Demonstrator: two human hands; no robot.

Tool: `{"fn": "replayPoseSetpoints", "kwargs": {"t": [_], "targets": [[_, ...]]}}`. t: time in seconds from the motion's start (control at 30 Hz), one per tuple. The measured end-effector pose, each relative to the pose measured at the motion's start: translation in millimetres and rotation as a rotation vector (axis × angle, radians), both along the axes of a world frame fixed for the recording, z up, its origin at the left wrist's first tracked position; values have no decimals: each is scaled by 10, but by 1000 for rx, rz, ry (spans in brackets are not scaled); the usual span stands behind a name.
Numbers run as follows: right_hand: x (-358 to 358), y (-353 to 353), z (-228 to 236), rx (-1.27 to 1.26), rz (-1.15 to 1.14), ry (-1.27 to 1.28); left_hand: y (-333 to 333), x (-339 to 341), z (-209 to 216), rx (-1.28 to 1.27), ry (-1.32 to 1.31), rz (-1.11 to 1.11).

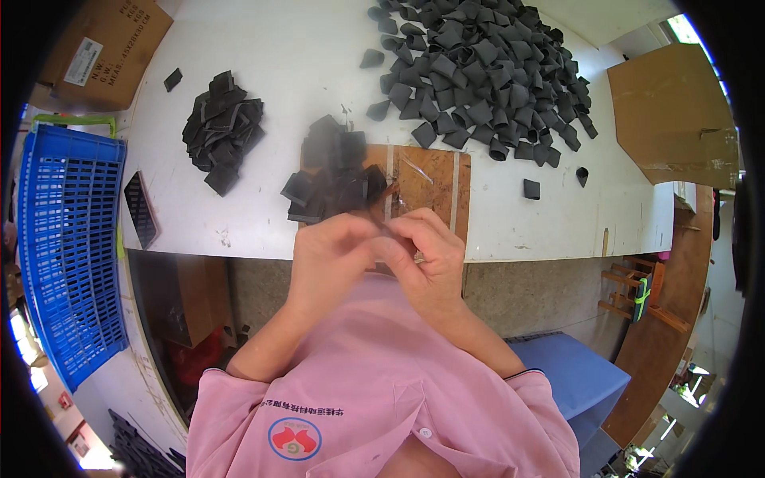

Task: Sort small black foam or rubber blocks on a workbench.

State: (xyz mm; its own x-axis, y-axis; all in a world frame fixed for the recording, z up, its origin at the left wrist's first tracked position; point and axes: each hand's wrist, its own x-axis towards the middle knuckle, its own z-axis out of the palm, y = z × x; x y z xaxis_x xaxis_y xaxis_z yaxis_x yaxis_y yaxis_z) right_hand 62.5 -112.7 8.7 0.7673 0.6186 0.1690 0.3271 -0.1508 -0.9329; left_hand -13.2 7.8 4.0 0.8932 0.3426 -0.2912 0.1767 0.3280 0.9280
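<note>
My left hand (335,251) and my right hand (428,253) meet over the front edge of the white table, fingers bent and fingertips pressed together. Whatever they pinch is hidden behind the fingers. Just beyond the left hand is a loose cluster of black folded pieces (339,150), partly blurred, lying over the left part of a worn wooden board (430,179). Farther right spreads a large heap of dark grey looped pieces (494,80), like short open sleeves. To the left lies a smaller pile of flat black pieces (223,127).
A phone-like dark slab (141,209) lies at the table's left edge, beside a blue plastic crate (76,247). Cardboard boxes stand at the back left (107,48) and right (677,119). A blue box-shaped seat (570,378) is below the table on the right.
</note>
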Motion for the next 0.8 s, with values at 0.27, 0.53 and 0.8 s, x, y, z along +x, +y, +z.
{"fn": "replayPoseSetpoints", "kwargs": {"t": [0.27, 0.53, 0.8], "targets": [[2, 93, -185, -49, -200, -279, -227, 99, 6, 412, 5, 415], [30, -19, -228, 496, 125, 1454, -167, 44, -66, 102, -42, 260], [291, 29, 292, 282, 261, 1036, 102, 148, 182, -698, -244, 221]]}}
